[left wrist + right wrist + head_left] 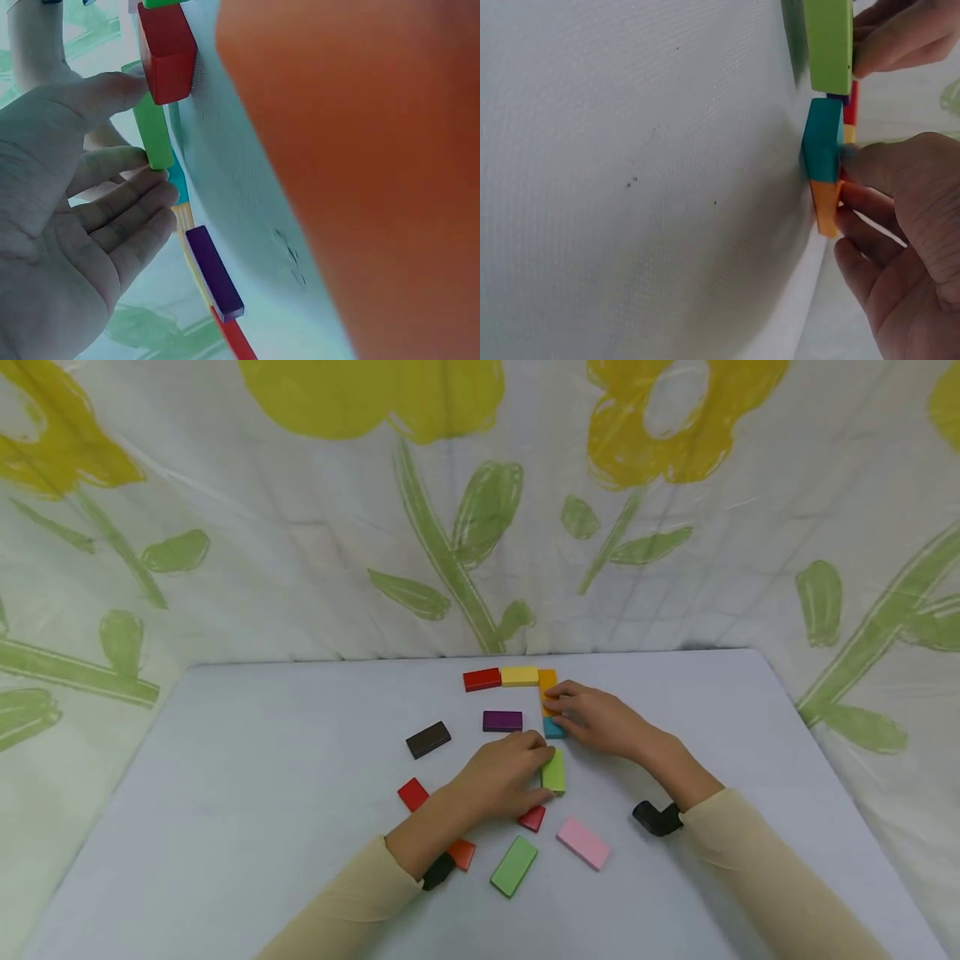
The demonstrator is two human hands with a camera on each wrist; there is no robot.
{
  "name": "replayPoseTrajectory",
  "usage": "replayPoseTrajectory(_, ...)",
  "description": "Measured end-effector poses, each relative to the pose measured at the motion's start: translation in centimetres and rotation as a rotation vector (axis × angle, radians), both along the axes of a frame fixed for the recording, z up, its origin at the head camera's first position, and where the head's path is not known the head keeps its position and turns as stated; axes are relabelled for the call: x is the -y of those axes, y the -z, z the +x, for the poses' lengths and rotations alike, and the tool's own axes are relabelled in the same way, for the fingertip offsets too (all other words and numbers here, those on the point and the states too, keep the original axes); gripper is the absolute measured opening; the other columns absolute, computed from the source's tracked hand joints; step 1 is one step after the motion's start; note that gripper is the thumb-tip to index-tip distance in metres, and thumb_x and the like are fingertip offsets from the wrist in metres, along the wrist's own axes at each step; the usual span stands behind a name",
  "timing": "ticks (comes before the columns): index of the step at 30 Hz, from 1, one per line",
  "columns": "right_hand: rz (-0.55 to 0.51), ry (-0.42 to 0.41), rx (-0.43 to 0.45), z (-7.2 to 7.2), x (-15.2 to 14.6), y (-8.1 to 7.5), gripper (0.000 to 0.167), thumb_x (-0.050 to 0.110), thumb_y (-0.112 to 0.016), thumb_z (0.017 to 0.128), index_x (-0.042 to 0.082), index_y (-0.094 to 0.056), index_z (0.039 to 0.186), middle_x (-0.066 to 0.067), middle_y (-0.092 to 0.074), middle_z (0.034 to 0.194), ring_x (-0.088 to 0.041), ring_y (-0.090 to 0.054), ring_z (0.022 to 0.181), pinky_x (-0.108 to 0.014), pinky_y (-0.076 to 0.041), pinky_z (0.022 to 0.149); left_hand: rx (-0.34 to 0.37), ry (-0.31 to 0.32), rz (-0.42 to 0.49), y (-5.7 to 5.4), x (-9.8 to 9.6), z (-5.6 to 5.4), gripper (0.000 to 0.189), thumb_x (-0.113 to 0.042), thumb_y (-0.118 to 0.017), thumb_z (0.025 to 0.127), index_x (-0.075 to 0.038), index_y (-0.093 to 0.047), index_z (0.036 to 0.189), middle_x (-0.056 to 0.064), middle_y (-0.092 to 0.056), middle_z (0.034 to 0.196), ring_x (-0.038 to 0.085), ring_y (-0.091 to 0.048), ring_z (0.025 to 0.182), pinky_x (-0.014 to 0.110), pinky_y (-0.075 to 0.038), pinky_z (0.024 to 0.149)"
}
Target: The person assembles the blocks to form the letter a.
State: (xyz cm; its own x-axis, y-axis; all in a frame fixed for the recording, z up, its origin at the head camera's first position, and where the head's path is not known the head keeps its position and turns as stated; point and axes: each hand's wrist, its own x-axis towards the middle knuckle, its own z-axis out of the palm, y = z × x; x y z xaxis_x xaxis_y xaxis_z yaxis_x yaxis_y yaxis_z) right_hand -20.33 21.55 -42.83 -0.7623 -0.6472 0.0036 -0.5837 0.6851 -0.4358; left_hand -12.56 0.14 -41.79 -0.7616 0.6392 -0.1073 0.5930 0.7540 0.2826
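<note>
Between its thumb and index finger, my left hand [498, 777] pinches a lime green block [553, 772] by its two ends, close over the table. A teal-blue block [554, 728] lies just beyond it, end to end with an orange block [548, 681]. My right hand [600, 718] reaches in from the right. Its thumb touches the blue block [823, 139] and its fingertips rest against the orange block [826, 208]. A yellow block [520, 677] and a red block [482, 679] continue the line leftward at the back. Inside this corner lies a purple block [502, 721].
A black block [428, 740] and a red one [412, 793] lie left. Nearer are a red-orange block [462, 853], a green block [513, 866], a pink block [583, 842] and a partly hidden red block [532, 818]. A flowered curtain [315, 568] hangs behind the white table [225, 827].
</note>
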Motion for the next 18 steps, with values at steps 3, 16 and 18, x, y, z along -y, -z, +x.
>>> replayPoseTrajectory(3,-0.003,-0.002,-0.004,0.0,0.0,0.1,0.036,0.013,-0.069,0.103,0.001,-0.069,0.137,-0.016,-0.064,0.146,-0.039,-0.062,0.137,-0.055,-0.053,0.113,-0.025,0.004,-0.009,0.0,-0.3,0.0,0.056,-0.043,-0.076,0.097,-0.014,-0.066,0.143,0.003,-0.065,0.139,0.015,-0.062,0.126,0.027,-0.060,0.099)
replayPoseTrajectory(16,0.003,-0.011,-0.013,-0.1,0.0,-0.1,0.035,0.013,-0.067,0.104,0.000,-0.070,0.136,-0.017,-0.064,0.146,-0.039,-0.062,0.136,-0.055,-0.053,0.113,-0.072,0.019,-0.097,0.0,-1.5,-0.5,0.051,-0.048,-0.073,0.098,-0.013,-0.070,0.136,0.004,-0.066,0.138,0.018,-0.064,0.123,0.028,-0.061,0.098)
replayPoseTrajectory(18,0.004,-0.008,-0.010,0.0,0.0,-0.1,0.035,0.013,-0.067,0.104,0.001,-0.070,0.137,-0.016,-0.064,0.146,-0.039,-0.062,0.137,-0.055,-0.053,0.114,-0.086,0.024,-0.121,0.0,-1.6,-0.4,0.052,-0.047,-0.074,0.098,-0.012,-0.070,0.136,0.004,-0.066,0.139,0.018,-0.065,0.124,0.028,-0.060,0.100)
